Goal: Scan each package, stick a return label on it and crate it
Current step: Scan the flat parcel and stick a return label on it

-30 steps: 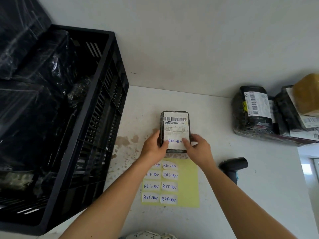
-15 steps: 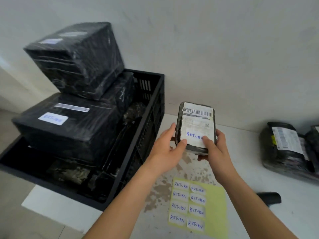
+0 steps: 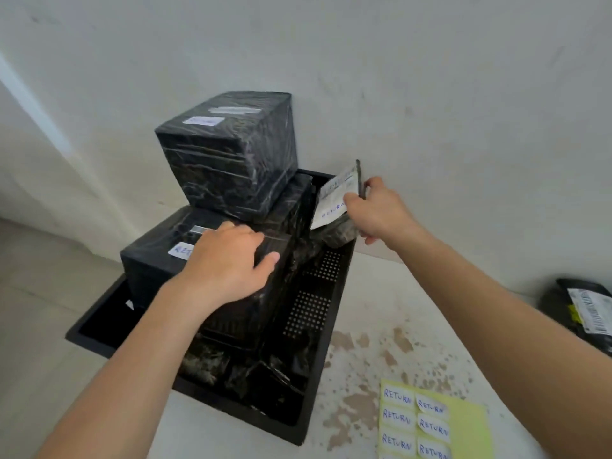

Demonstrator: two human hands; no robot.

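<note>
My right hand (image 3: 377,210) grips a small black package (image 3: 337,207) with a white shipping label and a RETURN sticker, holding it tilted over the far right corner of the black crate (image 3: 318,385). My left hand (image 3: 228,263) lies flat on a large black wrapped box (image 3: 159,270) in the crate, which bears a RETURN sticker. A second black wrapped box (image 3: 228,154) is stacked behind it. A yellow sheet of RETURN labels (image 3: 430,422) lies on the table at lower right.
The crate sits at the left end of the white stained table (image 3: 381,309), against the wall. Another black package with a barcode label (image 3: 583,313) lies at the right edge. Smaller black parcels fill the crate's bottom.
Both hands held the small package above the label sheet; now only the right hand holds it, moved over the crate. The left hand has gone onto the large box. The view turned left.
</note>
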